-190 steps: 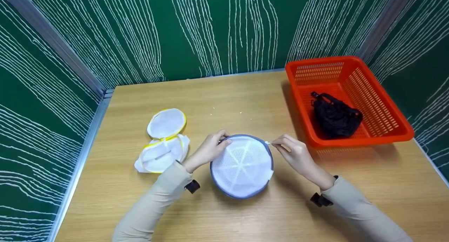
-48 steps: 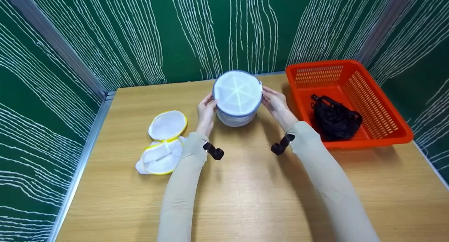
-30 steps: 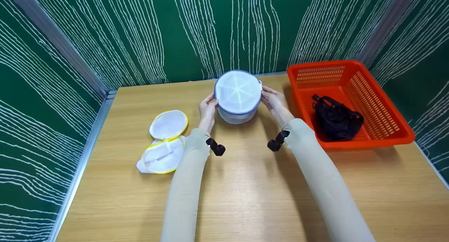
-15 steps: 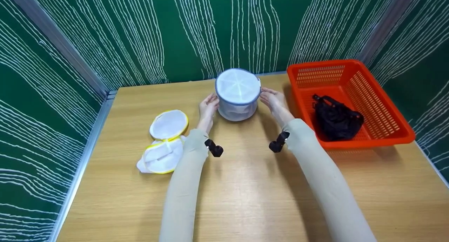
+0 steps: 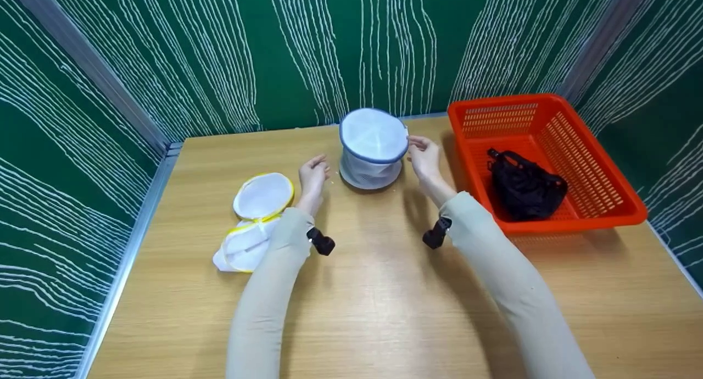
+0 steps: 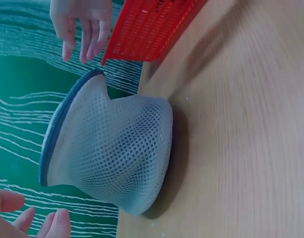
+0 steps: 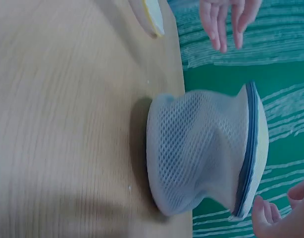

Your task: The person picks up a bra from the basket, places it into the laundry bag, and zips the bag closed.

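A white mesh laundry bag [image 5: 373,137] with a blue zip round its top stands upright near the back edge of the table, its soft side creased in the left wrist view. My left hand [image 5: 312,178] is apart from it on the left, fingers loosely bent and holding nothing. Close to the bag's right rim is my right hand [image 5: 425,156]; the right wrist view shows its fingertips [image 7: 259,208] near the zip's end, with no grip on the bag. Further left lies a second white mesh bag [image 5: 247,247] with yellow trim, its round lid [image 5: 264,196] folded back.
An orange-red plastic basket [image 5: 554,225] stands on the right of the table, with a black cloth item [image 5: 527,187] that has a buckle or strap inside. Green walls [image 5: 307,55] with white drip lines enclose the back and sides of the wooden table [image 5: 373,313].
The blue-zipped bag has gone from the table's middle, where my right hand pinched its zip end, to the back. Both hands have let go of it; my left hand has drawn away leftward.
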Available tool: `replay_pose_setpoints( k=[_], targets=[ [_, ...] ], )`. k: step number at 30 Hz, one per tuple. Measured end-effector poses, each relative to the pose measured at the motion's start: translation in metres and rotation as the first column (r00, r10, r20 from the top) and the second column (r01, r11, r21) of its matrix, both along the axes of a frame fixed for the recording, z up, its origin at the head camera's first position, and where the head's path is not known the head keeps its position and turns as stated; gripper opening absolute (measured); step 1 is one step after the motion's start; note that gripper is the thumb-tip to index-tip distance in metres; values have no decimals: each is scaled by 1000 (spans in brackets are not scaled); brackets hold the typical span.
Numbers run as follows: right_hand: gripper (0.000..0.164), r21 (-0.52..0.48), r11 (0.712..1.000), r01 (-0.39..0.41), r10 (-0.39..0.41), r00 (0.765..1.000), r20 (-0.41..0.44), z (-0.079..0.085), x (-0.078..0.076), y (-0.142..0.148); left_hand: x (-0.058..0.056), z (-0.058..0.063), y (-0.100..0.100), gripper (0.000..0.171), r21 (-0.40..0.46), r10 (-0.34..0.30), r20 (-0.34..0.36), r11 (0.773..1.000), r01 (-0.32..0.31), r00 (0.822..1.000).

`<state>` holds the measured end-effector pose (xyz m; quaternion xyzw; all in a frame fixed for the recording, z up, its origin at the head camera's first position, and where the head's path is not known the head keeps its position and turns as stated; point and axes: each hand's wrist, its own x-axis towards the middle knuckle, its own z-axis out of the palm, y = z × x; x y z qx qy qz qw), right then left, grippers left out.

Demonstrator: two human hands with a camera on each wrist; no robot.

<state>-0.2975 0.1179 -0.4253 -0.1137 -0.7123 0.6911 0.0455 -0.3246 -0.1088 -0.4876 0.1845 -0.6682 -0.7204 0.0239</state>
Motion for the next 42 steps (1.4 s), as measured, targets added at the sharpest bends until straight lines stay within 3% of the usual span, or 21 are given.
replay_pose_setpoints(
  k=[2,6,7,9,11,13,15,17,19,22,24,27,29,30,37,42],
  targets=[
    [32,13,1000,0,0,999,-39,1,4,-4,1,-2,-7,27,-6,-25,-14,1000,25,1000],
    [30,28,1000,3,1,990,-144,1,14,-14,-18,-39,-23,23,-23,-29,-127,999,27,991],
    [29,28,1000,3,2,986,-169,1,16,-16,-20,-43,-26,23,-39,-46,-107,998,42,993],
    [27,33,999,-4,11,977,-211,1,20,-22,-23,-57,-33,23,-77,-56,-146,996,45,988],
    [26,27,1000,-16,22,972,-236,0,24,-28,-17,-59,-39,23,-128,-82,-137,990,64,987],
    [25,8,999,-38,39,969,-245,-1,29,-35,-4,-53,-44,23,-172,-113,-136,981,89,984],
    [24,-13,998,-62,56,967,-250,-2,33,-41,17,-38,-47,22,-186,-133,-173,977,101,976],
    [23,-35,996,-83,72,965,-252,-4,37,-48,53,4,-42,22,-217,-133,-139,971,101,981],
    [23,-41,994,-104,90,962,-257,-7,41,-54,83,38,-38,22,-244,-134,-129,965,100,983],
    [21,-52,990,-133,115,959,-258,-13,47,-63,114,74,-37,23,-319,-126,-81,943,94,989],
    [21,-68,985,-161,140,958,-249,-17,52,-70,112,58,-52,21,-344,-147,-150,935,88,978],
    [20,-89,974,-210,185,955,-234,-25,59,-81,120,54,-66,20,-402,-155,-175,913,73,972],
    [20,-100,967,-236,210,953,-220,-31,62,-88,125,55,-73,21,-444,-145,-170,894,56,975],
    [20,-99,965,-245,220,952,-211,-34,64,-91,132,65,-73,24,-477,-132,-121,877,59,984],
    [24,-91,940,-328,315,940,-131,-48,77,-116,146,66,-105,26,-582,-81,-80,813,19,994],
    [26,-68,914,-400,396,916,-57,-54,87,-130,151,62,-123,27,-593,-29,-65,805,-15,997]
  ],
)
